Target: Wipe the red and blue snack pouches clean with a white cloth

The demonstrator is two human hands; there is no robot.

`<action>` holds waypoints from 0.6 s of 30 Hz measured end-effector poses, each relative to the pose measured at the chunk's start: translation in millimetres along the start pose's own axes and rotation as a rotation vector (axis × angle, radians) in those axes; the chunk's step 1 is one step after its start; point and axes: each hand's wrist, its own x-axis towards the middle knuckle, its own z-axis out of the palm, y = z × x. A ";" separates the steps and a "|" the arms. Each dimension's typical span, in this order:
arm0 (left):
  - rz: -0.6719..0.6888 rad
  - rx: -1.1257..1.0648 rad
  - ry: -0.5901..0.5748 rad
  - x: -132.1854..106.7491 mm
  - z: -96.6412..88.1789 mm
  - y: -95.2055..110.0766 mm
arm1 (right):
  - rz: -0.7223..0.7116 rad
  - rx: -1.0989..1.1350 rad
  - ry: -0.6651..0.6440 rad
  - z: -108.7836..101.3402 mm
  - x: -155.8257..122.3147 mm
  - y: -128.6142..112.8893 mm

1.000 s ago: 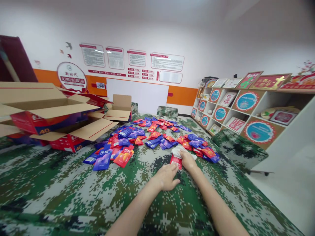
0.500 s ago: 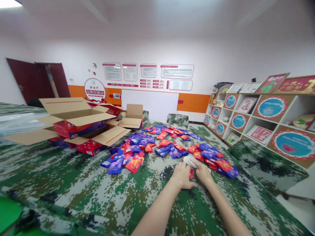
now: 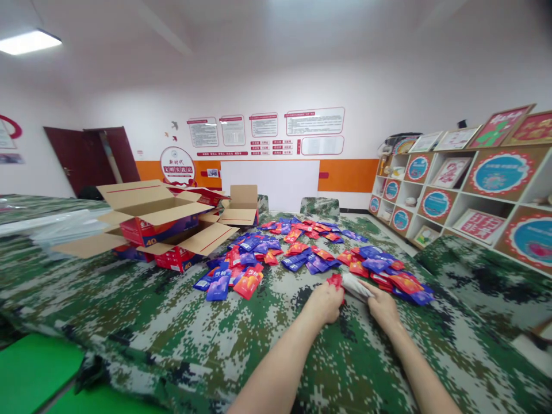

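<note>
Over the near part of the table, my left hand (image 3: 325,302) is closed around a red packet (image 3: 336,280), whose top shows above the fingers. My right hand (image 3: 383,305) pinches the right end of a crumpled white thing (image 3: 356,286); whether it is a cloth or a thin bag I cannot tell. Its left end meets the red packet. Beyond my hands lie piles of red and blue packets, one pile (image 3: 377,261) just past my right hand and another (image 3: 254,250) to the left. Two packets, a blue one (image 3: 219,283) and a red one (image 3: 249,282), lie frontmost in the left pile.
Open cardboard boxes (image 3: 161,221) are stacked at the left, with another open box (image 3: 241,206) behind. Clear plastic sheets or bags (image 3: 64,230) lie farther left. A camouflage cloth (image 3: 172,322) covers the table. Green seats (image 3: 38,368) stand at the lower left, and shelves (image 3: 448,178) at the right.
My hands have moved apart, the right one to the right, drawing the white thing out longer. The red packet now shows in my left hand. The view has turned slightly left.
</note>
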 end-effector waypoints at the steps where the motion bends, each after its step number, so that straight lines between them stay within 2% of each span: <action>1: -0.011 -0.001 0.025 -2.7 0.0 -0.2 | 0.003 0.005 0.002 -0.7 0.1 -0.3; 5: -0.035 -0.021 0.078 -14.3 -2.7 -6.7 | 0.019 0.023 0.015 -5.7 -1.2 -3.7; 8: -0.081 -0.058 0.139 -26.0 -12.9 -28.5 | 0.028 0.058 0.027 -10.9 -2.8 -7.5; 10: -0.126 -0.056 0.204 -34.0 -24.7 -55.8 | 0.023 0.091 0.042 -13.6 -3.5 -10.6; 13: -0.209 -0.019 0.277 -41.5 -47.6 -112.3 | 0.018 0.130 0.056 -15.2 -3.6 -15.0; 15: -0.274 0.026 0.273 -41.7 -63.4 -153.4 | 0.019 0.149 0.047 -14.6 -3.1 -16.5; 18: -0.409 0.122 0.163 -35.0 -81.8 -208.5 | 0.005 0.172 0.014 -12.3 -1.6 -15.6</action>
